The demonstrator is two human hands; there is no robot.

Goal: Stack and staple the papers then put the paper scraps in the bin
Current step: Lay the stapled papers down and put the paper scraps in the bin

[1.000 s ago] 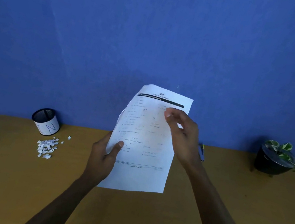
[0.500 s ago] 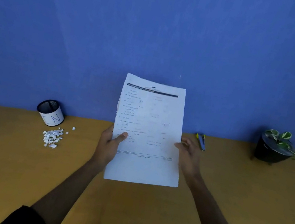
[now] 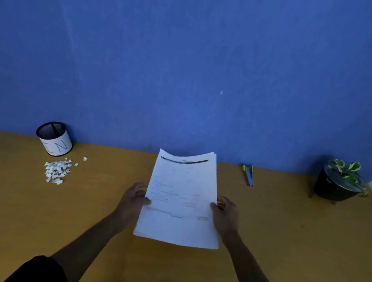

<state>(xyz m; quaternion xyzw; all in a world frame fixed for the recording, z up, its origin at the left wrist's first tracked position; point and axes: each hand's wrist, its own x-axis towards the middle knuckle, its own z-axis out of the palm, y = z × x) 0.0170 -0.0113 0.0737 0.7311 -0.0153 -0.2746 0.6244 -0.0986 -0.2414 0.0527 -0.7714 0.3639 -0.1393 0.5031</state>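
Papers: thin stack of printed sheets, centre of the frame, held low over the counter. Light, limp, top edge sagging; sheets likely to slide askew; best taken at both side edges, as now. Left hand and right hand, each grip clamped on a side edge. Half a second earlier the stack stood more upright and higher. Farther: paper scraps, heaped centre left; bin beyond; stapler centre right.

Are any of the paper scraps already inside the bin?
Cannot tell: the paper scraps lie in a pile on the table beside the mesh bin, whose inside is not visible.
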